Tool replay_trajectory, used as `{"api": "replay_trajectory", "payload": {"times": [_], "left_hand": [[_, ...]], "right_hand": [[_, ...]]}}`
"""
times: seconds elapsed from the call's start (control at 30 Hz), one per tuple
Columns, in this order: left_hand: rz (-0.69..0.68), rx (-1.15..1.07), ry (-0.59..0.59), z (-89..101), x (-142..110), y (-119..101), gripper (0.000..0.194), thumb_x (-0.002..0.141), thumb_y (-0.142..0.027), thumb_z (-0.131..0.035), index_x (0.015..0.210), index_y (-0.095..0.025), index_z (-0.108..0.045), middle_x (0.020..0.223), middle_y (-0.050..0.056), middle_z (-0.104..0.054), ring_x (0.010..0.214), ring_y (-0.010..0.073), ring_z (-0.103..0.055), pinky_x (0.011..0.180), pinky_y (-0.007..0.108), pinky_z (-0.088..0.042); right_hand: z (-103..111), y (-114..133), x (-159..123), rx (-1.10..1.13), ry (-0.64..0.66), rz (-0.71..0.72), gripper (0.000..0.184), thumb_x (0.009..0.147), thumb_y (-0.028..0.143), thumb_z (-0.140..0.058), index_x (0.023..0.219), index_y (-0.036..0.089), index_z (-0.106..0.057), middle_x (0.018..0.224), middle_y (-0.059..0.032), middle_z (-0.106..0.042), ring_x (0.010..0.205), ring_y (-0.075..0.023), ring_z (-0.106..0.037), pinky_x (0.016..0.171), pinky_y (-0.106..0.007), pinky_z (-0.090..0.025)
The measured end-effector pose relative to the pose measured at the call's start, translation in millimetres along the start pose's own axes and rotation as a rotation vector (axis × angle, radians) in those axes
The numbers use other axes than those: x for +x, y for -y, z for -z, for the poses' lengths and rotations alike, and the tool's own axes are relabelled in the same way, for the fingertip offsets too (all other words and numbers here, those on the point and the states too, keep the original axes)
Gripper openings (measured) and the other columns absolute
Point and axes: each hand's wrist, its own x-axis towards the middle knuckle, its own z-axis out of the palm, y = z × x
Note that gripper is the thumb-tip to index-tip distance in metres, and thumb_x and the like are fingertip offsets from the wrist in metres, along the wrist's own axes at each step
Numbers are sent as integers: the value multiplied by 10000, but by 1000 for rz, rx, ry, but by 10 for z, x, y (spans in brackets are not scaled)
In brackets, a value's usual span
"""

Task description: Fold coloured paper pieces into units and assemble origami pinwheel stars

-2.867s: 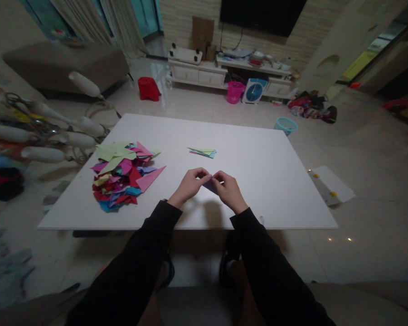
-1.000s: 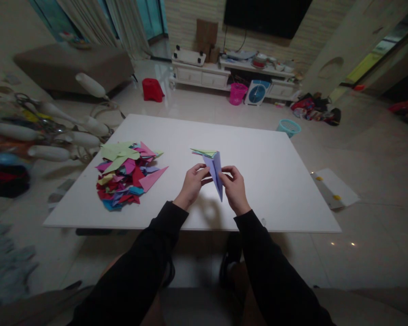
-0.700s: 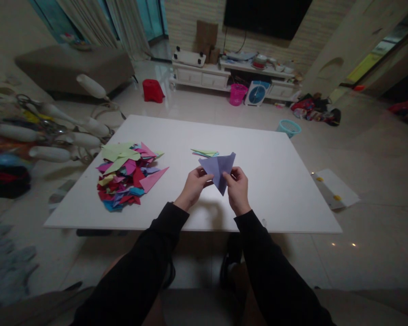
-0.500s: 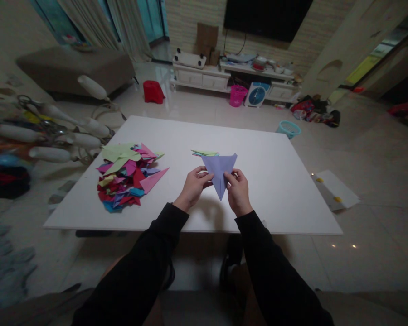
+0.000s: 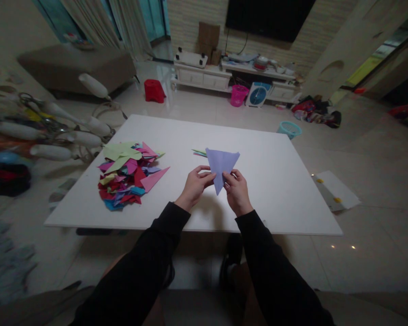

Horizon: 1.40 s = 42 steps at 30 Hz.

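Observation:
A lavender paper triangle [image 5: 221, 164], point down, is held up above the white table [image 5: 275, 181] between both hands. My left hand [image 5: 195, 184] pinches its left edge and my right hand [image 5: 237, 191] pinches its right edge near the lower tip. Just behind the triangle lies a small flat stack of folded papers [image 5: 199, 152], green on top. A heap of several coloured paper pieces [image 5: 127, 174] sits on the table's left part, apart from both hands.
A white rack with long handles and scissors [image 5: 54, 131] stands left of the table. On the floor lie a white sheet [image 5: 333, 190] at the right and a teal basket [image 5: 289, 128] beyond the table. A TV cabinet [image 5: 224, 74] lines the far wall.
The lavender paper was lifted off the table, turned from edge-on, and opened flat into a triangle facing me. Both hands rose slightly and kept their grip.

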Motion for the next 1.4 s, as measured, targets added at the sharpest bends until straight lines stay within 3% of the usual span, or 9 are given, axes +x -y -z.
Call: {"api": "replay_trajectory", "payload": {"times": [0.2, 0.4, 0.57, 0.73, 0.93, 1.03, 1.13, 1.27, 1.4], "left_hand": [[11, -51, -27, 16, 12, -1, 444, 588, -240, -904, 903, -148, -605, 827, 63, -757, 755, 169, -712, 837, 368, -562], [-39, -9, -100, 24, 26, -6, 377, 573, -256, -903, 813, -145, -634, 811, 40, -730, 787, 166, -697, 838, 373, -567], [-79, -4, -115, 13, 24, 4, 365, 552, -261, -911, 787, -135, -663, 813, 16, -697, 793, 153, -679, 806, 353, -580], [-89, -9, -126, 8, 19, 14, 363, 540, -272, -919, 785, -132, -692, 784, 20, -702, 773, 150, -676, 791, 346, -583], [-42, 34, -50, 2, 10, 28, 354, 577, -310, -905, 818, -112, -735, 815, 74, -745, 745, 181, -702, 783, 376, -589], [-40, 97, -22, 0, 10, 32, 383, 652, -339, -861, 941, -114, -751, 865, 96, -760, 762, 189, -711, 771, 375, -593], [-128, 251, 5, -3, -1, 46, 442, 668, -326, -856, 1043, -126, -735, 962, 119, -763, 816, 211, -723, 747, 361, -601], [-279, 549, 49, -13, -39, 80, 380, 671, -289, -859, 995, -131, -740, 1028, 131, -759, 834, 226, -731, 707, 330, -611], [-362, 675, 31, -25, -71, 89, 264, 757, -274, -794, 981, -142, -749, 979, 104, -771, 812, 211, -742, 755, 333, -620]], "right_hand": [[-40, 52, -30, 58, -15, -51, 343, 658, 379, -798, 810, 230, -529, 812, 14, -664, 713, -134, -617, 623, -247, -466], [-40, 105, -48, 90, -11, -51, 287, 754, 459, -716, 749, 218, -560, 800, -6, -649, 701, -136, -599, 583, -240, -428], [-53, 102, -70, 77, 25, -42, 232, 709, 371, -755, 705, 213, -586, 764, 19, -644, 717, -133, -595, 604, -239, -404], [-66, 59, -75, -25, 60, 19, 220, 734, 403, -760, 815, 210, -691, 912, -20, -702, 840, -162, -632, 643, -254, -420], [-39, -44, -45, -49, -17, 69, 330, 656, 325, -820, 876, 230, -594, 861, 32, -659, 757, -138, -618, 621, -250, -434], [-29, -53, -34, -50, -60, 45, 359, 647, 304, -808, 912, 222, -580, 790, 38, -656, 718, -135, -615, 616, -250, -432], [-15, -49, -22, -73, -129, 80, 297, 660, 309, -785, 864, 205, -596, 767, 42, -630, 696, -124, -596, 590, -242, -420], [-9, -53, -12, -24, -156, 103, 273, 649, 302, -788, 801, 198, -586, 770, 48, -601, 693, -120, -586, 584, -245, -441], [-16, -60, -19, 34, -129, 109, 293, 639, 296, -811, 768, 199, -567, 757, 56, -592, 701, -118, -595, 642, -270, -492]]}}
